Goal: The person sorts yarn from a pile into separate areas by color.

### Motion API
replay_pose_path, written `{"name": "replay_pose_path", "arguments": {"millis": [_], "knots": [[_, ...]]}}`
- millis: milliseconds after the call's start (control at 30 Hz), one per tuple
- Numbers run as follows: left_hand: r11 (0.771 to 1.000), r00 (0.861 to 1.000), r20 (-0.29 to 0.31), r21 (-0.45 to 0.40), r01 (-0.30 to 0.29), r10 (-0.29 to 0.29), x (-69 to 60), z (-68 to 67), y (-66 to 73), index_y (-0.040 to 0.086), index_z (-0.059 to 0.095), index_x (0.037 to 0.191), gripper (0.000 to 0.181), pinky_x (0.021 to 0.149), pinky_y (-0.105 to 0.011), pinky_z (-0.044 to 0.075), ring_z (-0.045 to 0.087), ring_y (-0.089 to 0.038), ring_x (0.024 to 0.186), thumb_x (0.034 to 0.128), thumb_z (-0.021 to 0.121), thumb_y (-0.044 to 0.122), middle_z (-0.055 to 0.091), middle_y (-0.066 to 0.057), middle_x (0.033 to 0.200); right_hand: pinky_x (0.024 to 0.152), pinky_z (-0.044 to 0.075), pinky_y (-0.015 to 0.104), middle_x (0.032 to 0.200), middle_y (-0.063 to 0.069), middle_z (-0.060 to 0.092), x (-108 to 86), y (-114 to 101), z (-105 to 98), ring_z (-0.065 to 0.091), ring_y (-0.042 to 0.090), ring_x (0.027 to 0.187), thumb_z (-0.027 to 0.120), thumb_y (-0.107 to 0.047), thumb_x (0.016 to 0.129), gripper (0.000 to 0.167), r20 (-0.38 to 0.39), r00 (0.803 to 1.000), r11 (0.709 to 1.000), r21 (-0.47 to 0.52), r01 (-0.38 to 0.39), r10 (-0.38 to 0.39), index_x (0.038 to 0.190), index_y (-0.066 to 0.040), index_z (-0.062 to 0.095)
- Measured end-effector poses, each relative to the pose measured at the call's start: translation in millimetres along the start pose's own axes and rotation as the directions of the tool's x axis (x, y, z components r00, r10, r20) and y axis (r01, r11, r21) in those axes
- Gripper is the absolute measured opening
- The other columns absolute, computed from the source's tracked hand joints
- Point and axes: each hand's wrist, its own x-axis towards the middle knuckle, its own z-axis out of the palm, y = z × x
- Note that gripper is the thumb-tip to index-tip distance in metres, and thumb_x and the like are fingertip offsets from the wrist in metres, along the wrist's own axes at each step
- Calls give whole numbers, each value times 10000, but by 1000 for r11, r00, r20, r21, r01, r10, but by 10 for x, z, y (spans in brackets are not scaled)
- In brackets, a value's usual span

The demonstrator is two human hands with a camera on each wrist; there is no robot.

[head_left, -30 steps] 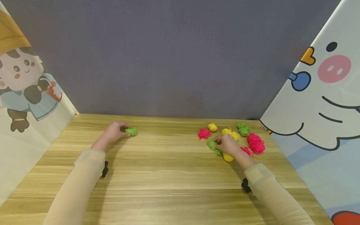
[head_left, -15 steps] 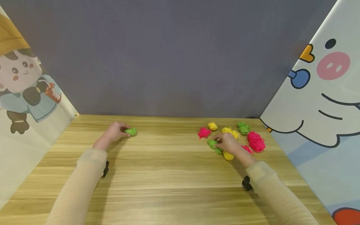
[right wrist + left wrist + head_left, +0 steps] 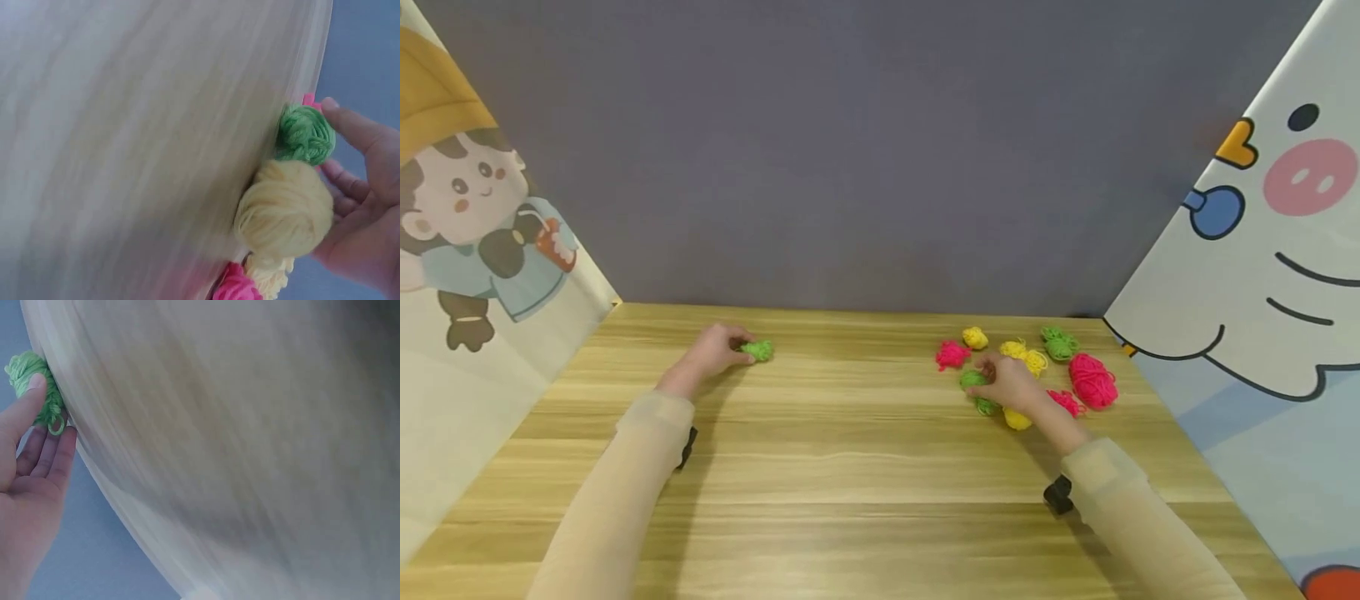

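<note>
In the head view my left hand [image 3: 717, 350] pinches a small green ball of yarn [image 3: 758, 351] at the back left of the table. The left wrist view shows the thumb on the yarn [image 3: 28, 370], fingers behind it, and one loop sticking out. At the right, my right hand [image 3: 1011, 385] holds another green ball of yarn [image 3: 972, 380] between thumb and fingers, partly covering it. A larger yellow ball of yarn [image 3: 284, 209] lies right beside that green one. Loose green strands [image 3: 985, 407] lie just under the right hand.
Around the right hand lie a pink yarn bundle [image 3: 952, 354], a small yellow ball [image 3: 975, 337], yellow yarn [image 3: 1024, 357], a green ball [image 3: 1060, 343], a big pink ball [image 3: 1093, 382] and a smaller pink bundle [image 3: 1066, 402]. A grey panel [image 3: 865, 167] stands behind the table [image 3: 850, 467].
The head view has shifted slightly. My right thumb and fingers have moved a little around the green yarn ball. My left hand stays on its green yarn.
</note>
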Motion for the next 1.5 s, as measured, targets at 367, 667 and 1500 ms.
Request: {"name": "replay_pose_path", "arguments": {"millis": [367, 667, 1500], "knots": [[1000, 999, 36, 20, 23, -24, 20, -9, 15, -37, 628, 1163, 379, 927, -505, 464, 572, -378, 1048, 818, 726, 87, 613, -252, 1157, 672, 488, 330, 876, 89, 601, 47, 22, 36, 562, 198, 788, 772, -211, 784, 350, 50, 996, 997, -21, -69, 70, 1011, -30, 576], [999, 998, 51, 26, 21, -23, 30, -19, 6, -38, 622, 1170, 378, 944, -512, 457, 563, -394, 1080, 828, 717, 92, 600, -259, 1183, 672, 481, 328, 872, 83, 606, 56, 19, 23, 553, 191, 787, 783, -181, 765, 332, 41, 998, 999, -8, -40, 41, 1003, -38, 601], [1000, 998, 62, 24, 12, -13, 58, -16, -8, -64, 615, 1162, 371, 937, -503, 466, 580, -391, 1063, 829, 710, 68, 608, -265, 1166, 772, 537, 381, 1008, 110, 654, 70, -481, -53, 620, 238, 919, 746, -183, 796, 338, 24, 1000, 991, 135, -2, -1, 1082, -50, 626]]}}
